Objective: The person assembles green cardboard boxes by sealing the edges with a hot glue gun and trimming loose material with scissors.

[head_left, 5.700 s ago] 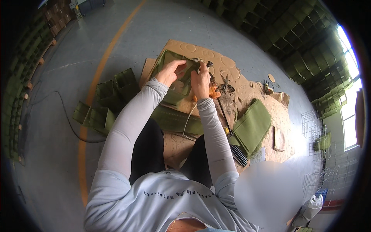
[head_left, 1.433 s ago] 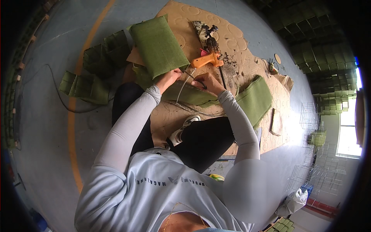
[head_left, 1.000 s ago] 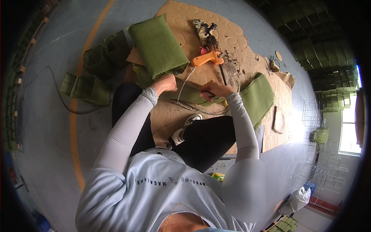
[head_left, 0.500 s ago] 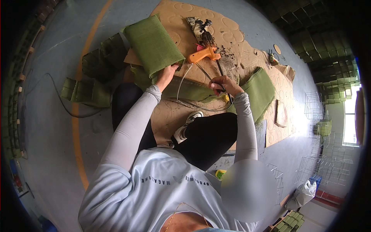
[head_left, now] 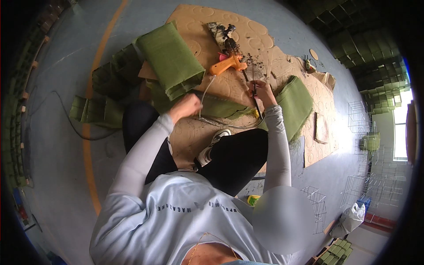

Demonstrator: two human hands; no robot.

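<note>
My left hand [head_left: 187, 106], fingers curled closed, is just below the open end of a green fabric-covered box [head_left: 170, 57]. Whether anything is in that hand cannot be made out. My right hand [head_left: 263, 92] grips slim dark-handled scissors [head_left: 254, 88], their thin blade pointing away from me. Left of this hand, an orange glue gun [head_left: 227, 65] lies on the cardboard with a pale cable. From its back a long black glue stick [head_left: 258, 108] runs under my right hand. Its nozzle end sits among black smears and crumbs.
Flattened cardboard [head_left: 198, 17] covers the floor before me. A green fabric piece [head_left: 295, 99] lies to the right, another [head_left: 225, 108] in front of my legs. More green boxes [head_left: 99, 108] stand at left. Wire racks [head_left: 357, 119] and stacked green boxes [head_left: 371, 53] are on the right.
My left hand has let go of the green box and come down towards me. The box has tipped, showing its open end. My right hand has moved up slightly, the scissors turning more upright.
</note>
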